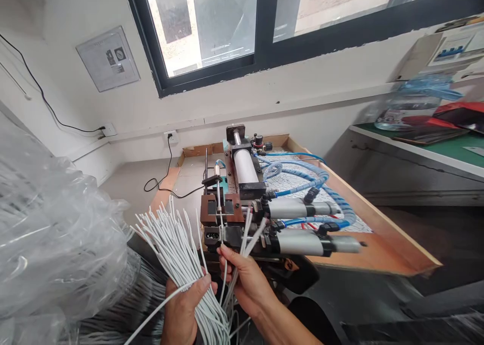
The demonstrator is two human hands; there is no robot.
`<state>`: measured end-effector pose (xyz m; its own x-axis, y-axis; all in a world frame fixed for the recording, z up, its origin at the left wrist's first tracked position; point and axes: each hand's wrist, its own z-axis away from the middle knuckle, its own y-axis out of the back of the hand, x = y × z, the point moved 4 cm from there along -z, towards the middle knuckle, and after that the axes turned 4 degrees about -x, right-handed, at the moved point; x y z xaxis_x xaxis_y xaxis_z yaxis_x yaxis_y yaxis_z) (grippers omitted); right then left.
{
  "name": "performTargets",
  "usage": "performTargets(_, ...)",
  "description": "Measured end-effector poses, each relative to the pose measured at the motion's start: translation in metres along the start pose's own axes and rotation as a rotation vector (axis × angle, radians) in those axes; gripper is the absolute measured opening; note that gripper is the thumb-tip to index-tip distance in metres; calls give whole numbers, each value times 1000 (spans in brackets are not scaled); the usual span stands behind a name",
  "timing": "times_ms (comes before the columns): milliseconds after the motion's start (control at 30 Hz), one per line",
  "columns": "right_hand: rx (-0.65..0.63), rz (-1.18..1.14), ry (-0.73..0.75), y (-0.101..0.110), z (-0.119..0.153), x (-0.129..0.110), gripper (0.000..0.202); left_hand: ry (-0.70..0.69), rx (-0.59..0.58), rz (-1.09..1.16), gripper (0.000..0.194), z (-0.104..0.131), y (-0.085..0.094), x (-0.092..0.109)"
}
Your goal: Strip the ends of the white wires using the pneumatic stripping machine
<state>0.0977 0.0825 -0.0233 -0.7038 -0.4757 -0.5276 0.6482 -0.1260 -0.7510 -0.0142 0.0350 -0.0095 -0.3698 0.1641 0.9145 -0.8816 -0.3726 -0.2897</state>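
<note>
My left hand (188,302) is wrapped round a thick bundle of white cables (176,249), their cut ends fanned out up and to the left. One cable crosses over my left thumb. My right hand (245,279) pinches a single white cable (222,231) between thumb and fingers, with its upper end at the front of a pneumatic wire-stripping machine (223,209). A few more cables (257,236) with stripped-looking ends pass through the same hand and point up to the right. Both hands are just in front of the machine's jaws.
Silver air cylinders (302,209) and blue hoses (321,176) stick out to the right over a wooden-edged tray (393,246). Clear plastic wrapping (64,244) bulges at the left. A green-topped shelf (449,151) with a large water bottle (408,103) stands at the right.
</note>
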Motion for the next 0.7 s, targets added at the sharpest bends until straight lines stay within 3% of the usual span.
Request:
performTargets(233,-202,189,110,-7,11,-2,22,-75,-53,-78,18,3,-6,1)
performTargets(433,-63,311,287,6,17,-1,25,-96,-56,-195,15,2,-5,-2)
performTargets(600,1,228,262,8,15,-3,26,22,40,-100,23,2,-2,-9)
performTargets(700,0,186,228,4,12,-6,27,21,81,-83,25,3,-1,-8)
